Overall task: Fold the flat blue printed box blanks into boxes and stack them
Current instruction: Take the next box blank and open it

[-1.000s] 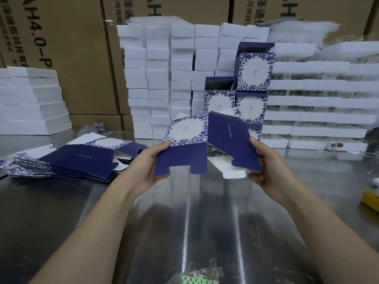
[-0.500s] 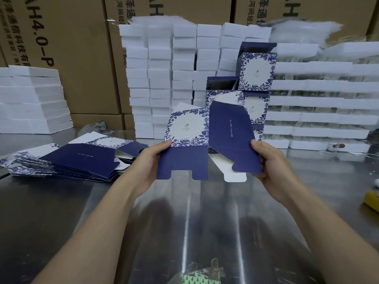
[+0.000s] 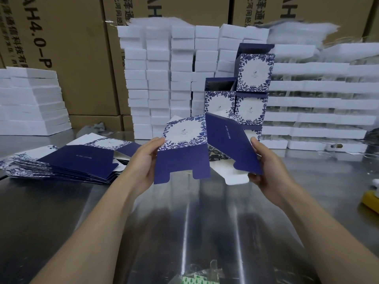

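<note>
I hold one blue printed box blank [image 3: 184, 148] above the steel table [image 3: 184, 222], partly opened into a sleeve with its bottom flaps hanging down. My left hand [image 3: 143, 162] grips its left edge by the floral panel. My right hand [image 3: 264, 167] grips the plain dark-blue side panel on the right. A pile of flat blanks [image 3: 67, 160] lies to the left on the table. Several folded boxes [image 3: 250, 93] stand stacked behind the blank, against white foam trays.
White foam blocks [image 3: 164, 78] are piled at the back centre, with more at the left [image 3: 30, 103] and right [image 3: 317, 103]. Brown cartons [image 3: 71, 48] form the back wall. A yellow object [image 3: 371, 201] sits at the right edge. Clear packaging [image 3: 201, 273] lies near the front edge.
The blank has been raised slightly and opened wider; the right panel now swings more toward me. Both hands keep the same hold.
</note>
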